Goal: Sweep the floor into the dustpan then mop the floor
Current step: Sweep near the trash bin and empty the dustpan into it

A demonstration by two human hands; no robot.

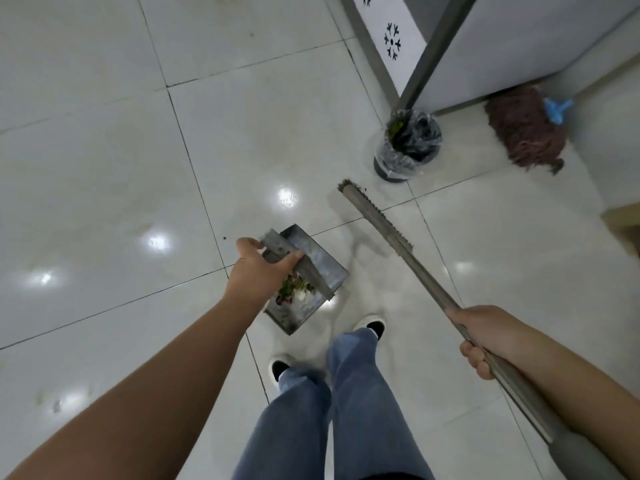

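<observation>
Metal dustpan (313, 268): box-shaped, galvanised look, held just above the tiled floor (104, 133) in front of the person's shoes. Carries vegetable scraps (294, 289) at its near end. Left hand (258, 271) grips its flat strap handle from above, fingers curled over the bar. Judged rigid, fairly light, load loose; keep level or the scraps slide out.

Broom (408, 251): long grey shaft, narrow head raised off the floor. Right hand (485, 336) wraps the shaft mid-length, fingers closed round it. Stiff, light, head-heavy.

String mop (524, 129): brown yarn head on the floor by the cabinet, untouched. Likely soft, heavy if wet; grasp by the handle.

Lined waste bin (408, 145): near, beyond the broom head.
</observation>
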